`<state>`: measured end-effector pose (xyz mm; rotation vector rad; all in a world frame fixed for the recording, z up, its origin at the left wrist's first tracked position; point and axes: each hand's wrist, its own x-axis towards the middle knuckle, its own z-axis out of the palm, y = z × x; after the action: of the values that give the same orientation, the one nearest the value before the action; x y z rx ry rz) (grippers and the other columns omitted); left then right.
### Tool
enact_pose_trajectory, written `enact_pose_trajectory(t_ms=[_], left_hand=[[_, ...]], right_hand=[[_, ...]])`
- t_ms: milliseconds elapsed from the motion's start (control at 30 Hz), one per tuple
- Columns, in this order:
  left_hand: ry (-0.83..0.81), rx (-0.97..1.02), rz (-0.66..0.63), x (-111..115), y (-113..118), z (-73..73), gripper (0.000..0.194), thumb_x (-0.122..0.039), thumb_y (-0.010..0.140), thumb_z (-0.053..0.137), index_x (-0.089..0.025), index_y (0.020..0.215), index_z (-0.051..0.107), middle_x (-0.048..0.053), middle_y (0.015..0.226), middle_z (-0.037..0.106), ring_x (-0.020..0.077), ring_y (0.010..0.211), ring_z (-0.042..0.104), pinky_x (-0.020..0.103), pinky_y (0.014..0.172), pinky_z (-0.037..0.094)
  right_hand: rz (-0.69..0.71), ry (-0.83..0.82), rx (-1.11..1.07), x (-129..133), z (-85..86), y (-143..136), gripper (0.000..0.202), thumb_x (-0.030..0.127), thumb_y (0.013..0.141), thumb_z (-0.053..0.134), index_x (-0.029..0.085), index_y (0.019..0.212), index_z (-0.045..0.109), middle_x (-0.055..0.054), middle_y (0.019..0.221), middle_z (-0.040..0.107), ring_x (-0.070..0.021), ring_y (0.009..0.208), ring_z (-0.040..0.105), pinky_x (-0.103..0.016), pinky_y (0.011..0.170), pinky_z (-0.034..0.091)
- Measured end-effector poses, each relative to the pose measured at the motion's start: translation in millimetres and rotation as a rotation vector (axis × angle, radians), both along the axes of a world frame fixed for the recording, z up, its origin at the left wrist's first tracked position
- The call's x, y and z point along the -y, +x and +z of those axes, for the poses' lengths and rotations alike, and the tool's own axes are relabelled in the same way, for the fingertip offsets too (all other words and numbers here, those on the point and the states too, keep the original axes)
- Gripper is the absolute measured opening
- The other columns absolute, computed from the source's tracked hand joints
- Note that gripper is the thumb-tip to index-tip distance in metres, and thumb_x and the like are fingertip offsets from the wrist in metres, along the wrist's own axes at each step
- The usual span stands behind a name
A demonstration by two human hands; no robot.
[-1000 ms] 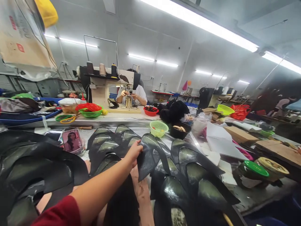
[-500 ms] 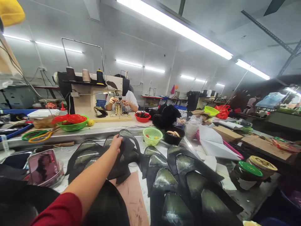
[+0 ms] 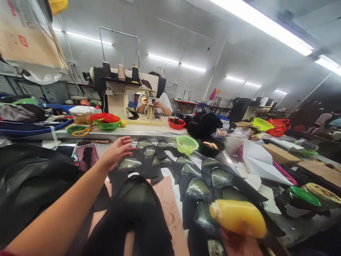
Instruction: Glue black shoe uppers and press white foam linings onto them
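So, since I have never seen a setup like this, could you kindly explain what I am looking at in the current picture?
Of course. There is no robot here: a person works with bare hands, and the view comes from a camera on that person's head, looking forward and down.

The left hand is open and holds nothing. The right hand, at the bottom edge, grips a yellow bottle, held sideways.

Spread out in front are curved black pieces, many with glossy patches. Among the things around them are a phone and a green basket. Farther back, a co-worker sits at a sewing machine.
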<state>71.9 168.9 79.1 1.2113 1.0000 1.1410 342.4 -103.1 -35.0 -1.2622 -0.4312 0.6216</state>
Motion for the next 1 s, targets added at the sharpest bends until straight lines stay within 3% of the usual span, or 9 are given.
enact_pose_trajectory(t_ms=[133, 200, 267, 400, 500, 667, 800, 933, 1000], left_hand=[[0.155, -0.35, -0.103, 72, -54, -41.1, 0.039, -0.043, 0.063, 0.064, -0.018, 0.092, 0.059, 0.005, 0.087, 0.065, 0.0213, 0.075, 0.064, 0.034, 0.066, 0.053], [0.245, -0.607, -0.183, 102, -66, -71.8, 0.032, -0.041, 0.069, 0.056, -0.018, 0.089, 0.063, 0.006, 0.088, 0.068, 0.0243, 0.084, 0.064, 0.039, 0.078, 0.051], [0.353, -0.884, -0.221, 124, -70, -99.8, 0.031, -0.034, 0.073, 0.05, -0.019, 0.096, 0.064, 0.008, 0.106, 0.065, 0.0251, 0.1, 0.059, 0.04, 0.09, 0.046], [0.6, -1.239, -0.248, 147, -71, -134.5, 0.038, -0.022, 0.074, 0.05, -0.018, 0.11, 0.06, 0.01, 0.126, 0.053, 0.0234, 0.113, 0.051, 0.036, 0.095, 0.042], [0.763, -1.312, -0.209, 150, -72, -144.2, 0.037, -0.021, 0.076, 0.049, -0.019, 0.112, 0.059, 0.01, 0.123, 0.055, 0.0223, 0.111, 0.053, 0.034, 0.092, 0.045], [0.811, -1.34, -0.211, 150, -73, -145.2, 0.035, -0.021, 0.077, 0.049, -0.016, 0.11, 0.06, 0.013, 0.119, 0.058, 0.0235, 0.108, 0.055, 0.034, 0.09, 0.047], [0.766, -1.286, -0.194, 152, -72, -146.0, 0.035, -0.02, 0.077, 0.048, -0.017, 0.109, 0.06, 0.012, 0.116, 0.06, 0.024, 0.109, 0.055, 0.034, 0.089, 0.047], [0.758, -1.208, -0.198, 151, -73, -150.0, 0.033, -0.02, 0.076, 0.048, -0.018, 0.107, 0.06, 0.01, 0.118, 0.059, 0.0235, 0.108, 0.056, 0.034, 0.09, 0.047], [0.747, -1.201, -0.2, 151, -73, -151.6, 0.032, -0.02, 0.077, 0.048, -0.02, 0.107, 0.06, 0.009, 0.118, 0.058, 0.0227, 0.108, 0.055, 0.033, 0.09, 0.047]], right_hand=[[0.209, 0.032, 0.092, -67, 8.5, -61, 0.055, 0.047, 0.051, 0.076, 0.02, 0.095, 0.057, -0.003, 0.075, 0.063, -0.0231, 0.066, 0.06, -0.035, 0.051, 0.05], [0.367, 0.08, 0.414, -97, 19.6, -89, 0.053, 0.043, 0.051, 0.075, 0.02, 0.094, 0.055, -0.003, 0.08, 0.063, -0.0215, 0.071, 0.059, -0.035, 0.061, 0.05], [0.472, 0.031, 0.724, -120, 29.4, -109, 0.047, 0.04, 0.055, 0.072, 0.02, 0.094, 0.053, -0.004, 0.085, 0.063, -0.0213, 0.075, 0.059, -0.034, 0.067, 0.049], [0.586, -0.103, 1.095, -146, 33.1, -126, 0.035, 0.034, 0.064, 0.063, 0.019, 0.093, 0.051, -0.007, 0.084, 0.064, -0.0238, 0.077, 0.06, -0.032, 0.066, 0.046], [0.506, -0.152, 1.131, -152, 28.1, -134, 0.034, 0.032, 0.069, 0.058, 0.017, 0.098, 0.048, -0.009, 0.09, 0.063, -0.0243, 0.08, 0.061, -0.032, 0.067, 0.045], [0.788, -0.169, 1.153, -156, 30.2, -151, 0.042, 0.036, 0.062, 0.067, 0.021, 0.096, 0.048, -0.005, 0.086, 0.065, -0.0237, 0.077, 0.062, -0.028, 0.062, 0.044], [0.522, -0.281, 1.175, -157, 35.0, -155, 0.036, 0.035, 0.068, 0.062, 0.019, 0.096, 0.047, -0.009, 0.089, 0.065, -0.025, 0.08, 0.062, -0.031, 0.065, 0.044], [0.801, -0.145, 1.144, -153, 33.5, -154, 0.043, 0.036, 0.061, 0.069, 0.022, 0.096, 0.049, -0.004, 0.088, 0.066, -0.0222, 0.078, 0.062, -0.027, 0.064, 0.045], [0.73, -0.176, 1.12, -151, 32.1, -147, 0.044, 0.038, 0.062, 0.068, 0.021, 0.097, 0.049, -0.005, 0.087, 0.066, -0.0224, 0.078, 0.062, -0.028, 0.064, 0.045]])
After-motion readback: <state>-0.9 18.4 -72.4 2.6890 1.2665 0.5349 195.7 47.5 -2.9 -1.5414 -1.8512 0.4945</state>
